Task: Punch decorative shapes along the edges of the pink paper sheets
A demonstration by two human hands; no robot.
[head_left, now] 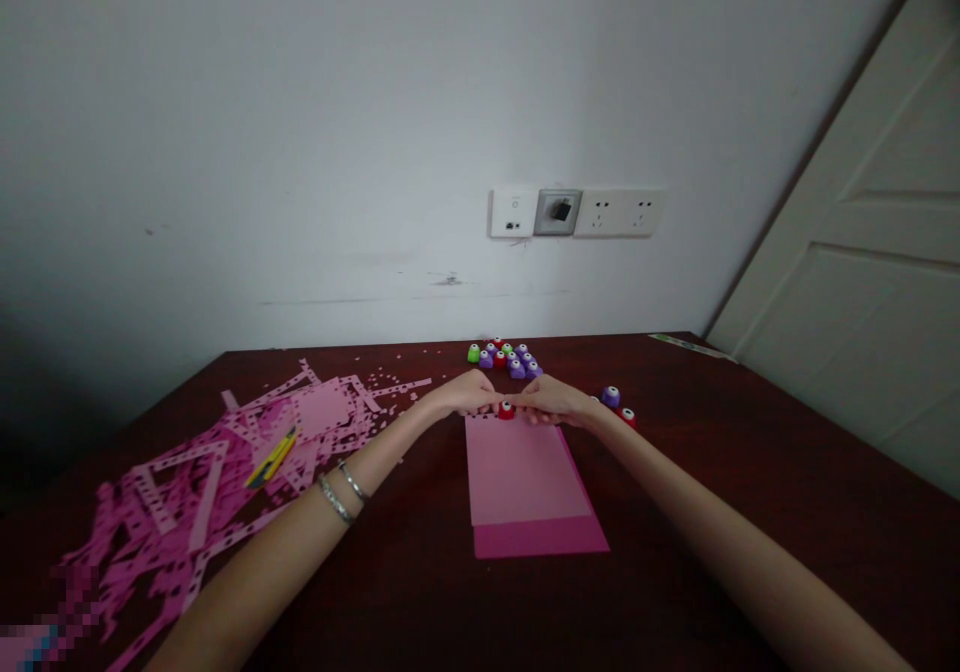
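A small red craft paper punch (506, 411) sits at the far edge of a light pink paper sheet (525, 472). My left hand (471, 393) comes in from the left, fingers closed, its tips at the top of the punch. From the other side my right hand (553, 399) reaches over the sheet's far edge, fingers curled, tips meeting the left ones on the punch. How the fingers grip its underside is hidden. Under the light sheet lies a darker pink sheet (540, 539), showing along the near and right edges.
Several purple, green and red punches (516, 366) cluster near the wall; a purple punch (611, 396) and a red punch (628, 416) stand right of my right hand. At left, a yellow utility knife (273, 458) lies on punched pink paper scraps (206, 497). A ruler-like strip (690, 346) lies far right.
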